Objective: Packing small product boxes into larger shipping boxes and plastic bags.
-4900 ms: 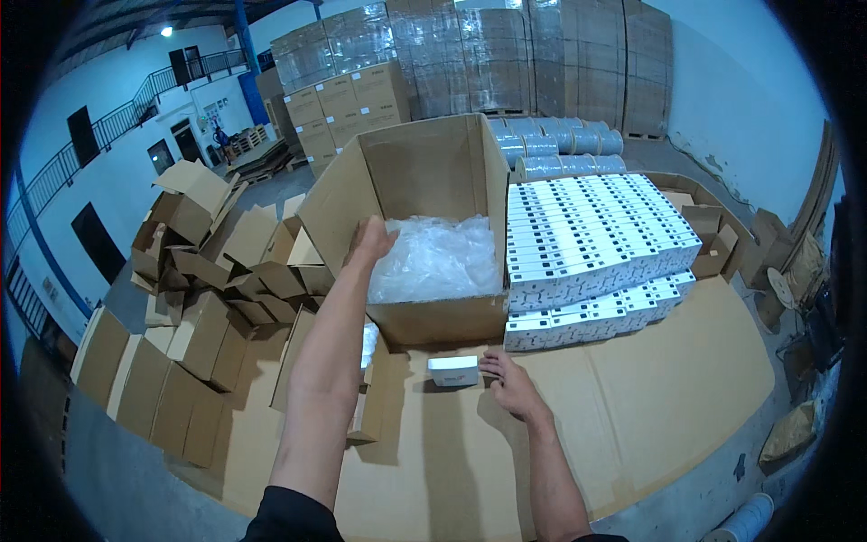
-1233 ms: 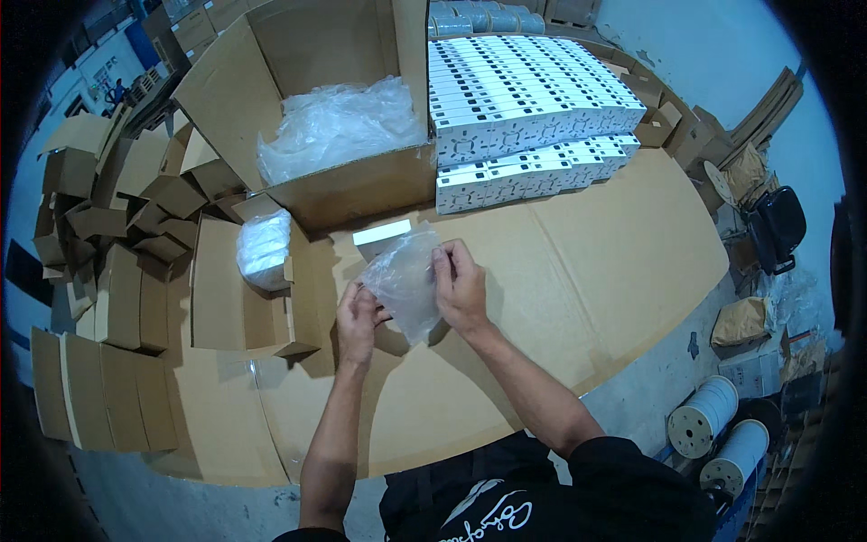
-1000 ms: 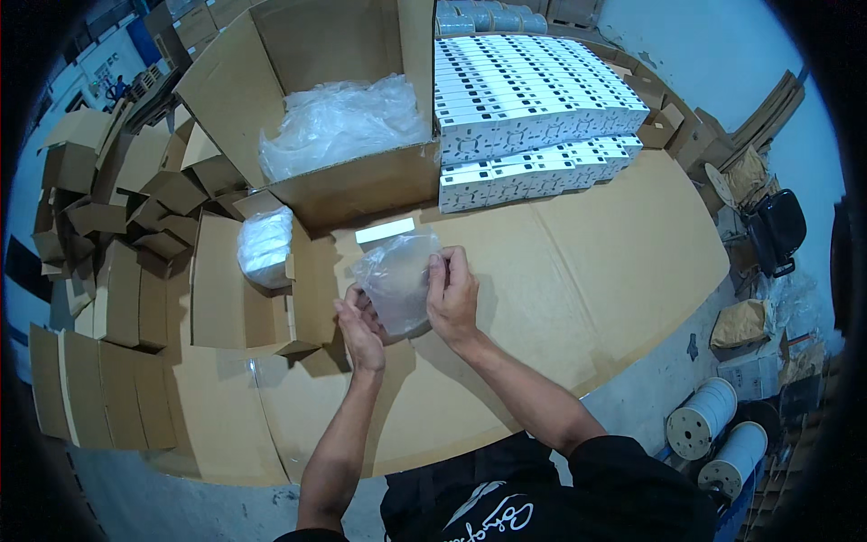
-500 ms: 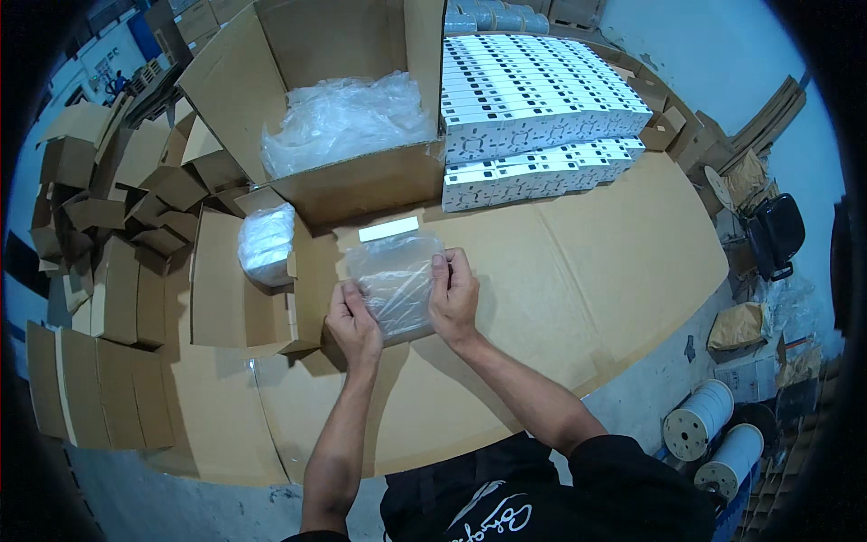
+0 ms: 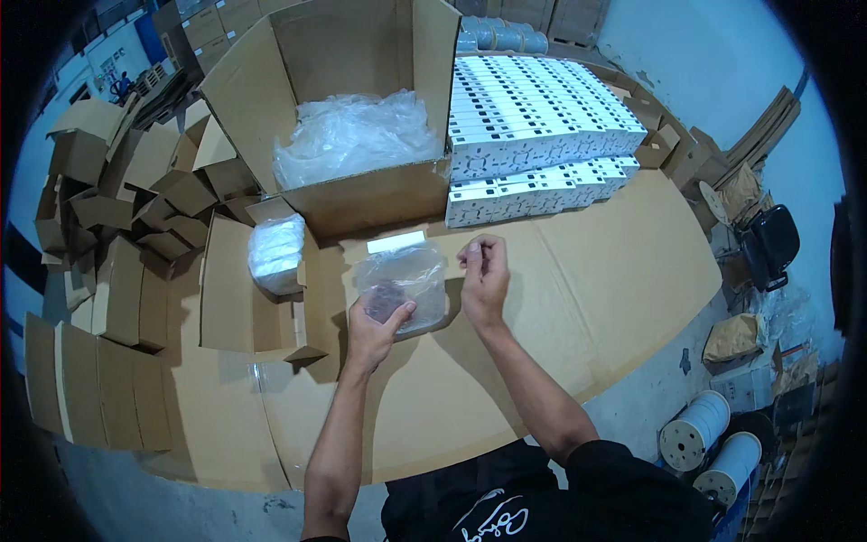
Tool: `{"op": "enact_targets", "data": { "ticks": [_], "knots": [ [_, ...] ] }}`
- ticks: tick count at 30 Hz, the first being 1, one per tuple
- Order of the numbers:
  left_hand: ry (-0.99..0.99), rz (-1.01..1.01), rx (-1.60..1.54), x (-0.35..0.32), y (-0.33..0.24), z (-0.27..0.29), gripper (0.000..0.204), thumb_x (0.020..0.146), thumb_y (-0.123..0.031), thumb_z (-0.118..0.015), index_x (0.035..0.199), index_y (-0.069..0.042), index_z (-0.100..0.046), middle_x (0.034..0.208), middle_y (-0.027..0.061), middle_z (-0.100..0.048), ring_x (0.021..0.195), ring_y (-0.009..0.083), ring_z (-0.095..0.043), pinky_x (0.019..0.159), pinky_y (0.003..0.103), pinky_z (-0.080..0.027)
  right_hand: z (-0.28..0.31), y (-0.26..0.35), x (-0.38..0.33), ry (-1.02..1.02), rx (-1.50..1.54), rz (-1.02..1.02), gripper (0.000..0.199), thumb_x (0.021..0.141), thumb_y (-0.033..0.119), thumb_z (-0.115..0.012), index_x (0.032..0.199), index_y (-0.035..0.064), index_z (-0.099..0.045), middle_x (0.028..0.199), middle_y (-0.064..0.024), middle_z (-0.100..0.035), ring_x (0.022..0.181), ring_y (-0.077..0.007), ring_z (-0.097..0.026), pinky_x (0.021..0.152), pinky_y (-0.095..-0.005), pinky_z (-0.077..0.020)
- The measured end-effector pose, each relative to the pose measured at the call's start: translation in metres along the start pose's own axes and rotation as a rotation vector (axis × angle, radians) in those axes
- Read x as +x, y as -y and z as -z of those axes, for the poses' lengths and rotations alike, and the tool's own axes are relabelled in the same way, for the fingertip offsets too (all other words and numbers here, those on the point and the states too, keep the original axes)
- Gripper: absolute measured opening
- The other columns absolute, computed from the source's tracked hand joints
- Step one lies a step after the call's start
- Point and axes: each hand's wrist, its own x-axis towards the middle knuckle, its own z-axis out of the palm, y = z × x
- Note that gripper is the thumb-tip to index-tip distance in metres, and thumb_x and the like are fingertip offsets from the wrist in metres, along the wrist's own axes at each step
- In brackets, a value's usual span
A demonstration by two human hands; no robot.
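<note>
My left hand (image 5: 375, 332) is closed on the lower left of a clear plastic bag (image 5: 424, 285). Its thumb presses on top, and its fingers show darkly through the film. Just right of the bag, my right hand (image 5: 486, 278) is raised with curled fingers, apart from the bag, and nothing shows in it. A narrow white strip (image 5: 396, 242) lies at the bag's far edge. To the left stands an open small cardboard box (image 5: 230, 298), with a bundle wrapped in clear plastic (image 5: 276, 253) inside it.
Behind my hands is a large open carton (image 5: 370, 194) holding crumpled clear plastic. Stacked white printed boxes (image 5: 542, 135) stand at the far right of the cardboard-covered table (image 5: 578, 298). Empty brown boxes (image 5: 117, 289) pile up on the left. Cable spools (image 5: 695, 429) sit on the floor at right.
My right hand has let go of the bag and moved right. My left hand has shifted right, its fingers now behind the film. The whole view has shifted slightly.
</note>
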Motion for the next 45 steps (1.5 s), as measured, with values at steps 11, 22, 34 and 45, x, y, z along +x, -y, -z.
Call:
{"op": "enact_targets", "data": {
  "ticks": [11, 22, 34, 45],
  "knots": [
    [-0.029, -0.089, 0.138, 0.009, 0.008, 0.003, 0.039, 0.083, -0.016, -0.085, 0.114, 0.001, -0.068, 0.102, 0.0079, -0.074, 0.095, 0.0161, -0.069, 0.088, 0.034, -0.055, -0.003, 0.06, 0.029, 0.586, -0.341, 0.712, 0.045, 0.075, 0.006, -0.08, 0.116, 0.0077, -0.063, 0.107, -0.0072, -0.067, 0.105, -0.0313, -0.059, 0.093, -0.0444, -0.0479],
    [0.019, 0.008, 0.142, 0.015, 0.015, 0.011, 0.042, 0.084, -0.015, -0.084, 0.119, -0.001, -0.065, 0.112, 0.009, -0.072, 0.103, 0.0176, -0.068, 0.093, 0.035, -0.053, -0.006, 0.062, 0.042, 0.817, -0.403, 0.703, 0.034, 0.079, 0.016, -0.079, 0.109, 0.0102, -0.065, 0.094, -0.0025, -0.068, 0.09, -0.024, -0.063, 0.088, -0.0395, -0.0422],
    [0.053, -0.029, 0.246, 0.007, -0.005, 0.014, 0.053, 0.075, -0.017, -0.09, 0.118, 0.0, -0.065, 0.102, 0.01, -0.073, 0.096, 0.0183, -0.069, 0.088, 0.035, -0.055, -0.013, 0.087, 0.063, 1.218, -0.511, 0.585, 0.016, 0.09, 0.019, -0.07, 0.103, 0.0103, -0.071, 0.095, -0.0062, -0.073, 0.086, -0.0268, -0.065, 0.086, -0.0389, -0.0419],
    [0.036, -0.076, 0.185, 0.014, 0.011, 0.017, 0.056, 0.074, -0.013, -0.09, 0.12, 0.002, -0.063, 0.111, 0.011, -0.072, 0.101, 0.0191, -0.068, 0.09, 0.036, -0.055, -0.006, 0.073, 0.073, 1.014, -0.206, 0.344, 0.026, 0.089, 0.013, -0.068, 0.114, 0.0099, -0.074, 0.111, -0.0061, -0.075, 0.091, -0.0147, -0.066, 0.079, -0.0295, -0.0456]
  ]
}}
